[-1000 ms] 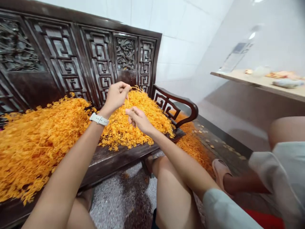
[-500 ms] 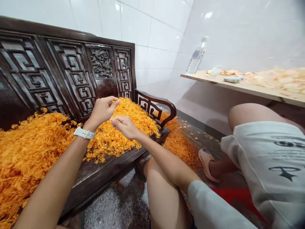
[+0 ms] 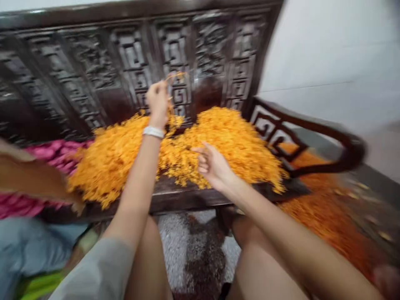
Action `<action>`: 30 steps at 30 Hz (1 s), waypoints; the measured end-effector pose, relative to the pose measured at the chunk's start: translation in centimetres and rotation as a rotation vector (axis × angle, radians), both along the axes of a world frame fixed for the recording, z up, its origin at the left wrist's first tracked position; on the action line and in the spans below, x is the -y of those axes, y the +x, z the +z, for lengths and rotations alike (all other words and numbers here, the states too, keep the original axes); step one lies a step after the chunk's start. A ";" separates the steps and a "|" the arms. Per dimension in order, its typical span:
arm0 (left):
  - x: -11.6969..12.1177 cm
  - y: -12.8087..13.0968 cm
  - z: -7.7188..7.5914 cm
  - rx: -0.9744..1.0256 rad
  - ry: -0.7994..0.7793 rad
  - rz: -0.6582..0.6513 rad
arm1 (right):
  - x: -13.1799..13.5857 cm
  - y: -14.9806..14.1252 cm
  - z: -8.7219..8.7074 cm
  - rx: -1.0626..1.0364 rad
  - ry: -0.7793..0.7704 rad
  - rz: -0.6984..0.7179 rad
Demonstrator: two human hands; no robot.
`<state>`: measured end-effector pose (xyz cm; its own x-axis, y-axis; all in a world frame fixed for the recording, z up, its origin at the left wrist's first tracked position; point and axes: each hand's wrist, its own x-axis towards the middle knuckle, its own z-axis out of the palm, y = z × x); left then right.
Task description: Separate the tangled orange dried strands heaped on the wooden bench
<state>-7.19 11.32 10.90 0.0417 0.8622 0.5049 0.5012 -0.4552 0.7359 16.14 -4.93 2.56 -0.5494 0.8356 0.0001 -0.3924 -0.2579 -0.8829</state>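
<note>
My left hand (image 3: 158,100), with a white watch on its wrist, is raised over the carved dark wooden bench (image 3: 200,196). Its fingers pinch a few orange strands (image 3: 176,76) held up in front of the bench back. My right hand (image 3: 212,164) hovers lower, just above the right heap of orange stringy pieces (image 3: 231,141), with its fingers loosely curled and nothing visible in them. A second orange heap (image 3: 112,156) lies on the seat to the left. The whole picture is smeared by motion.
More orange strands (image 3: 325,212) lie on the floor to the right of the bench's armrest (image 3: 312,133). At the left edge are pink cloth (image 3: 46,158) and another person's blurred arm (image 3: 34,179). My bare knees frame speckled grey floor (image 3: 187,246) below.
The camera has swung left and down, so the shelf and the person on the right are gone. My left hand has lifted higher with the strands, and my hands have moved apart.
</note>
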 end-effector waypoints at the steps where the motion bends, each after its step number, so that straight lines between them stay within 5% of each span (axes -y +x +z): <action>1: -0.9 -0.3 0.2 0.086 0.002 0.031 | -0.8 -0.3 -0.6 0.060 -0.072 -0.035; 6: -2.5 1.7 -1.1 0.487 0.073 0.139 | -0.6 -1.2 -1.0 0.154 0.031 -0.104; 9: -0.5 4.2 -1.1 0.452 0.035 0.057 | -1.8 -0.9 -0.4 0.135 0.058 -0.207; 13: 2.5 6.2 -0.3 0.460 0.054 -0.006 | -5.8 -0.2 -1.3 0.115 -0.137 -0.420; 16: 3.8 6.8 -0.3 0.410 0.037 -0.057 | -7.1 -0.6 -2.1 0.171 -0.207 -0.392; 24: 4.0 4.9 -1.9 0.267 0.026 -0.017 | -3.6 -2.4 0.5 0.251 0.151 -0.307; 30: 1.9 3.3 -3.4 0.227 0.077 0.046 | -3.6 -2.2 -0.1 0.318 0.353 -0.356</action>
